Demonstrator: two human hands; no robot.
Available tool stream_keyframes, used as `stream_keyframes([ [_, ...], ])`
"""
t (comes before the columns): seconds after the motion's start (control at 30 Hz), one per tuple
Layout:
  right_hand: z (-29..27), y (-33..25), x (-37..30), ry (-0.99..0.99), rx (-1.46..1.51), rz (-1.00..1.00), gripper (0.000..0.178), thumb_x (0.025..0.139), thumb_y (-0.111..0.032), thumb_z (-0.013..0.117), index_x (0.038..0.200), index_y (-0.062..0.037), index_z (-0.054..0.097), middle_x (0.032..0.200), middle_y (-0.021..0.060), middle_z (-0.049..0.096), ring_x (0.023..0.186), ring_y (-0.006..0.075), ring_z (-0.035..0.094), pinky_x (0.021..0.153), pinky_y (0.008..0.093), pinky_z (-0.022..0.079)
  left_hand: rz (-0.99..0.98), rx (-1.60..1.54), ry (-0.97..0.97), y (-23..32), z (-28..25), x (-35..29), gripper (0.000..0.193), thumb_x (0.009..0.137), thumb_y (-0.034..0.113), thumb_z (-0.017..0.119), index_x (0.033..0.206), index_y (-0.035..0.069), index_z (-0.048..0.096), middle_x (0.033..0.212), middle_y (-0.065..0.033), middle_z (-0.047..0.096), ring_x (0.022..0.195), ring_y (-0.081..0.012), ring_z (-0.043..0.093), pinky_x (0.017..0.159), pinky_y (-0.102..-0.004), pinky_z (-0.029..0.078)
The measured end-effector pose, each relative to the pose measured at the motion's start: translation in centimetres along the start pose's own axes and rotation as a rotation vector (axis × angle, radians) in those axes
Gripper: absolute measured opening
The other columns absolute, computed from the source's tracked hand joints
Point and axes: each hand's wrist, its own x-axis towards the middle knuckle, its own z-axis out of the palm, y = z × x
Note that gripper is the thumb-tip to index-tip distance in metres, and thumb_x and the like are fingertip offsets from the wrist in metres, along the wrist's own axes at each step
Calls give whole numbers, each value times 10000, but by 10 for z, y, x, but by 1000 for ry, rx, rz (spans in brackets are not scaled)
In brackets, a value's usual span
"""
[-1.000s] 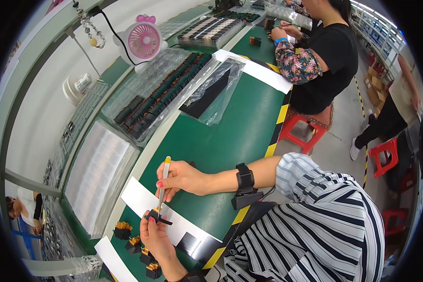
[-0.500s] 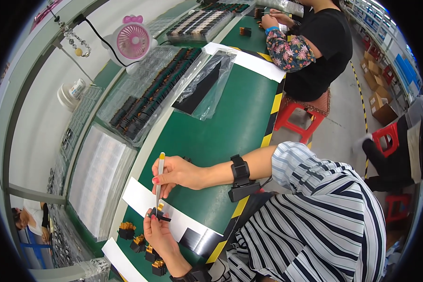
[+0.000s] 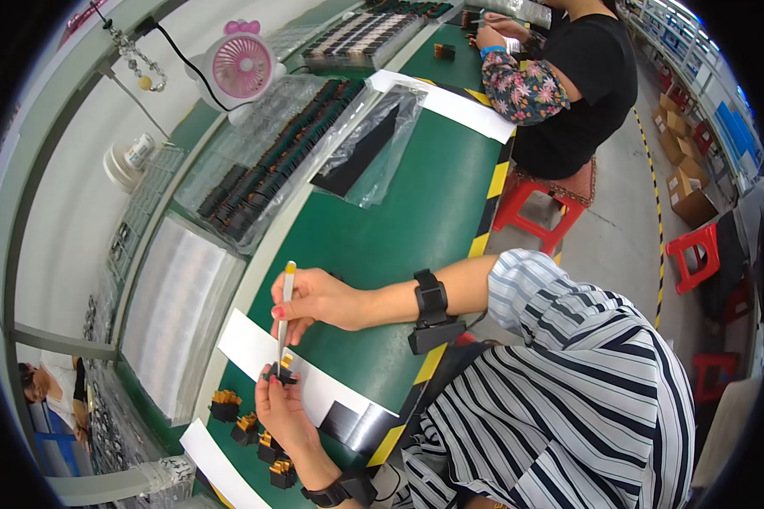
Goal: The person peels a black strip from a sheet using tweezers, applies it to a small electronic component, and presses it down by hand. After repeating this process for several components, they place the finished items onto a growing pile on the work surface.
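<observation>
My right hand (image 3: 321,299) is closed around silver tweezers (image 3: 283,327) with a yellow end, held nearly upright. Their tips reach down to a small black part with orange-yellow pieces (image 3: 285,368). That part is pinched in the fingertips of my left hand (image 3: 283,417), just below. Several similar black-and-orange parts (image 3: 244,428) lie on the green mat (image 3: 382,246) beside my left hand. Under my hands runs a strip of white paper (image 3: 244,338), with a dark shiny plate (image 3: 345,424) on its near end. Where exactly the tips touch is too small to tell.
A clear plastic bag with a black sheet (image 3: 363,161) lies farther up the mat. Trays of dark parts (image 3: 272,165), a stack of clear trays (image 3: 178,314) and a pink fan (image 3: 244,66) stand along the left. A co-worker (image 3: 581,85) sits on a red stool (image 3: 542,212).
Both hands have shifted slightly in the picture, as has the whole scene. The tweezers stay at the black part; the part looks turned a little, its dark projecting end less visible.
</observation>
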Motion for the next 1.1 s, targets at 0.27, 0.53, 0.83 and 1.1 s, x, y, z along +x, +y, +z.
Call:
stream_keyframes([
  [0.27, -4, -4, 3, 18, -9, -19, 129, 859, -131, 512, 859, -51, 411, 799, 172, 604, 714, 214, 625, 588, 275, 522, -41, -39, 25, -1, -1, 5, 224, 860, 35, 465, 1069, -44, 482, 903, -105, 561, 755, -130, 553, 724, -268, 494],
  [0.53, -8, -14, 2, 28, 10, -84, 135, 850, -108, 524, 855, -39, 408, 774, 153, 596, 722, 211, 625, 583, 275, 526, -91, -42, 33, -9, -5, 6, 223, 857, 29, 457, 1064, -52, 467, 906, -114, 558, 764, -143, 558, 734, -270, 495],
  [0.83, -9, -5, 7, -1, 51, -103, 145, 845, -111, 531, 854, -32, 410, 754, 141, 597, 690, 198, 625, 555, 261, 522, -46, -16, 45, -5, 0, 5, 220, 856, 47, 463, 1055, -42, 443, 913, -124, 547, 748, -148, 555, 771, -298, 496],
  [1.1, -6, -1, 5, 40, 176, 1, 171, 832, -126, 552, 852, -28, 412, 766, 156, 610, 634, 194, 622, 535, 264, 517, -76, 52, 30, -4, -2, 5, 229, 850, 48, 473, 1060, -35, 444, 910, -119, 548, 727, -140, 555, 803, -310, 492],
])
